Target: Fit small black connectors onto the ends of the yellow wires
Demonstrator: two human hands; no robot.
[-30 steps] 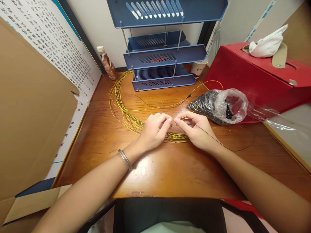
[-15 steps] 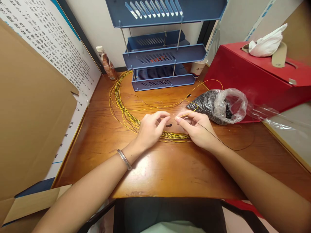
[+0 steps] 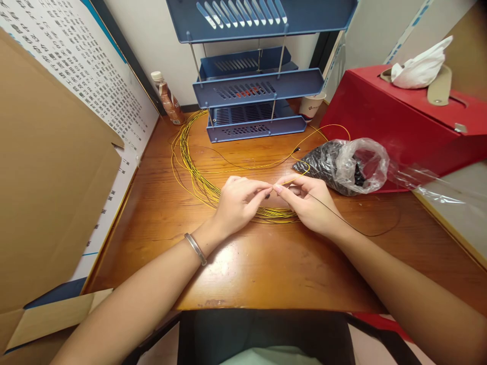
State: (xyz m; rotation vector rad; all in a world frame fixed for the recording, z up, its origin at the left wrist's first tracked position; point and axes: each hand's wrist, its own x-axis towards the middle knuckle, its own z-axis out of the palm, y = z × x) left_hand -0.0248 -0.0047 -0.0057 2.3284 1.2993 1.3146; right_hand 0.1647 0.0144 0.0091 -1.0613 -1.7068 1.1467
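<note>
Pinching fingertip to fingertip above the table (image 3: 266, 263), the left hand (image 3: 238, 203) and right hand (image 3: 310, 203) are closed on a small black connector (image 3: 268, 195) and yellow wire (image 3: 294, 178); fine alignment is judged needed next.

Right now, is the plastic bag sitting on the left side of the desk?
No, the plastic bag lies right of both hands, beside the red box.

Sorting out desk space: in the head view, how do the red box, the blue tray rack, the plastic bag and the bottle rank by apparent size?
1. blue tray rack and red box: look alike in extent, unranked.
2. plastic bag.
3. bottle, though farther from the camera.
</note>
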